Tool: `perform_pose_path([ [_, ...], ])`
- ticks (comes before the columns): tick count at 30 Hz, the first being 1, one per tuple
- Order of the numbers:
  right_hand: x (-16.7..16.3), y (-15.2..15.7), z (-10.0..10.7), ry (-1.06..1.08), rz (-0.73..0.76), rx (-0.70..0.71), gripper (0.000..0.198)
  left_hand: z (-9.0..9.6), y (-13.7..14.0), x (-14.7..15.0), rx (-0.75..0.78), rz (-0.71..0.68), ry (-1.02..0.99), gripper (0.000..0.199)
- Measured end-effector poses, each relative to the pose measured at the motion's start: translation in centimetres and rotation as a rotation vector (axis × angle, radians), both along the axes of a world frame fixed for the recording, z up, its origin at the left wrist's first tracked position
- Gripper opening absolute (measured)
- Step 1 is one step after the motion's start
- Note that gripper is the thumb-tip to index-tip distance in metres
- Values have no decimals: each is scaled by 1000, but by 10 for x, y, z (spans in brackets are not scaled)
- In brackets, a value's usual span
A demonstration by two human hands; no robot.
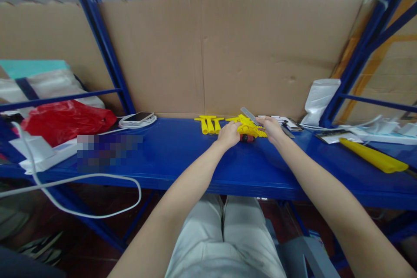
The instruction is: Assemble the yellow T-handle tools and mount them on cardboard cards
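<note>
Both my hands are at the far side of the blue table, around a heap of yellow plastic pieces [250, 129]. At the heap's left edge, my left hand [229, 134] has its fingers curled in; what lies under them is hidden. My right hand [271, 127] pinches a flat silver metal strip [249, 115], which slants up to the left over the heap. Left of my hands, several yellow T-shaped handles [210, 125] lie side by side. A small red and black object [246, 138], too small to name, sits in front of the heap.
The blue table [182, 160] backs onto a cardboard wall [153, 56]. Leftward are a phone [140, 117] on coiled white cable, a red plastic bag [70, 119] and a looping white cord [97, 216]. Rightward are a white pouch [321, 100] and a long yellow piece [373, 156].
</note>
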State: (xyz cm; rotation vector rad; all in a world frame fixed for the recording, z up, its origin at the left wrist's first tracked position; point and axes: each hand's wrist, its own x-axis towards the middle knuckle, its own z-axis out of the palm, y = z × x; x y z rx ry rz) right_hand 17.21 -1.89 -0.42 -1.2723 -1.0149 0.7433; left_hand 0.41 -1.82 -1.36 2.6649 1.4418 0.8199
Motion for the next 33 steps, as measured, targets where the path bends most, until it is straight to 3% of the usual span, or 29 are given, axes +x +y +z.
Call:
perform_pose_path([
  [6,-5,-1,-2,-71,-51,-66,22,-1,1,0,24,-26,-4,46],
  [14,-5,-3,-2,-257,-97,-58,25,-1,3,0,34,-35,-21,47],
  [21,-7,-5,-1,-349,-91,-143,19,-3,4,0,50,-36,-23,45],
  [26,-10,-8,1,-331,-70,-156,19,-4,4,1,50,-59,-28,47],
  [33,-10,-10,3,-47,33,-194,18,-5,4,1,55,-81,-21,46],
])
